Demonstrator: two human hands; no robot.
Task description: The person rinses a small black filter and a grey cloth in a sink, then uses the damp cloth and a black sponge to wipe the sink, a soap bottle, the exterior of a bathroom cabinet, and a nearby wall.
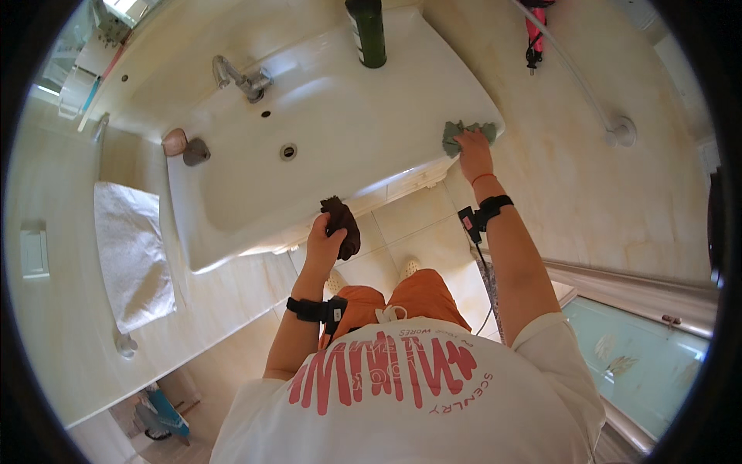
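Note:
A wide white ceramic washbasin (400, 104) spans the wall in front of me. At its right end my right hand (475, 153) presses a crumpled grey-green cloth (455, 139) onto the flat rim near the corner. My left hand (324, 243) grips a bunched dark brown cloth (346, 232) just off the basin's front edge. The chrome faucet (249, 84) rises from the back rim, with the round drain (288, 152) in the bowl below it. A dark green bottle (368, 35) stands on the rear right of the basin top.
Two small objects, one pinkish (174, 142) and one grey-brown (196, 152), sit at the basin's left edge. A white towel (136, 255) hangs on the left wall. On the right wall are a metal bar (571, 69) and a hanging pink-and-black appliance (534, 35). A cable (490, 284) trails from my right wristband.

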